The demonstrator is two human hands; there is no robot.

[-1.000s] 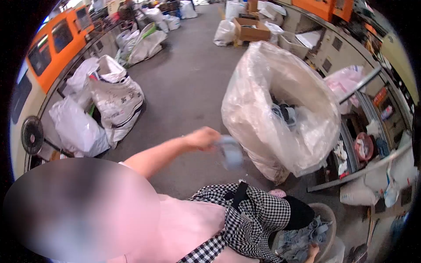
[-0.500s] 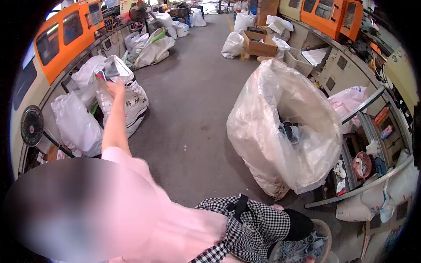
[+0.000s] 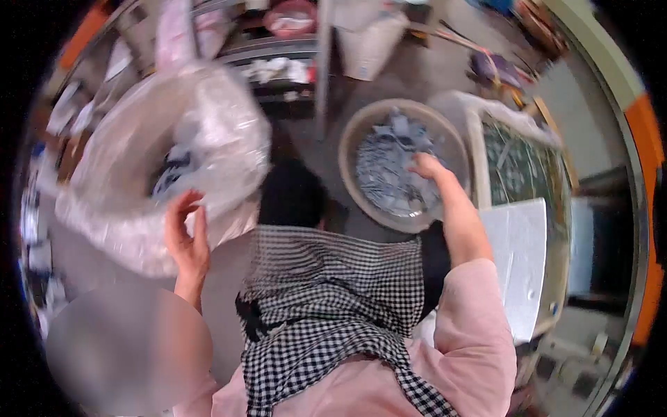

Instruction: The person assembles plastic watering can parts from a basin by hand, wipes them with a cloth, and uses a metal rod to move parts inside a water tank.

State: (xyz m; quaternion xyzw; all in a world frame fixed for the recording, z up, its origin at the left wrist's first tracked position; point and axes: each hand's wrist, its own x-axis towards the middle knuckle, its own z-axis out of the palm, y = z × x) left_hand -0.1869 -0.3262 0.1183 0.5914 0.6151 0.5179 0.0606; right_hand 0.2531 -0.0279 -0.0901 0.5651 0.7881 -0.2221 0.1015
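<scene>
My left hand [image 3: 187,233] is raised at the near rim of a large clear plastic bag [image 3: 236,125]. Its thumb and fingers are curved and apart, with nothing between them. Grey and dark plastic parts [image 3: 174,170] lie deep inside that bag. Over a round tub [image 3: 351,177] on the floor, my right hand [image 3: 427,167] reaches into a heap of small grey-blue plastic parts [image 3: 385,163]. Its fingers look drawn together and point down to the left; blur hides what is in them.
To the right of the tub stands a bin or crate [image 3: 521,156] with green, wrapped contents, and a white board [image 3: 517,257] leans by it. Metal rack legs [image 3: 321,76] rise behind. White sacks [image 3: 368,42] and a pink basket [image 3: 290,17] are further back. My checked apron [image 3: 333,278] covers my lap.
The view has swung right and down toward the tub. My left hand has let go of the white woven sack and come to the clear bag. My right hand has come into view over the tub.
</scene>
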